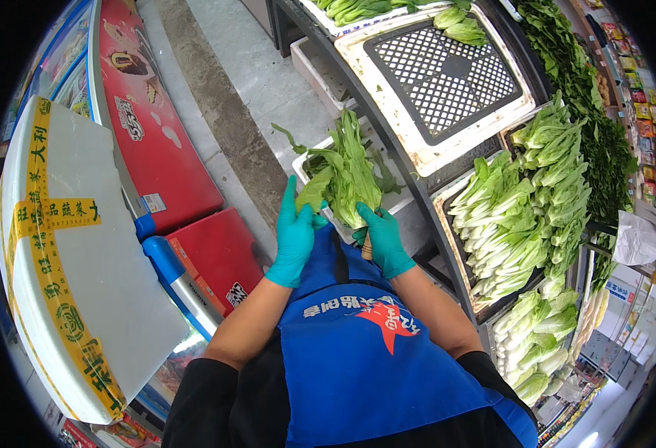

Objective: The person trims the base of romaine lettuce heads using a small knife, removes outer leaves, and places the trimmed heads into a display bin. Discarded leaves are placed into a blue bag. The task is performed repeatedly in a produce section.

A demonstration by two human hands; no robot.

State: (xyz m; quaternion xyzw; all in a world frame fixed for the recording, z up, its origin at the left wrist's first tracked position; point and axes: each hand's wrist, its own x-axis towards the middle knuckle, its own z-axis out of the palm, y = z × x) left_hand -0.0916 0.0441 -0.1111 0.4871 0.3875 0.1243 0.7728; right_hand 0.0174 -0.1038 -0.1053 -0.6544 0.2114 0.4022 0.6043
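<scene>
Both of my hands wear teal gloves. In front of the blue apron, a head of leafy green lettuce (351,173) hangs over a white foam box (401,199). My right hand (383,238) grips the base of the lettuce, along with a wooden handle (366,246); whatever the handle belongs to is hidden. At the left side of the head, my left hand (295,235) has its fingertips at a broad outer leaf (314,190), thumb and index finger apart. Whether it pinches that leaf is unclear. Loose leaves lie in the box below.
On the right, a produce rack holds a white foam crate with a black grid (445,73), two small lettuces (462,28), piled lettuces (501,229) and cabbages (535,336). A red freezer (154,129) and a large taped foam box (109,252) stand left. Another foam box (319,78) sits beneath the rack.
</scene>
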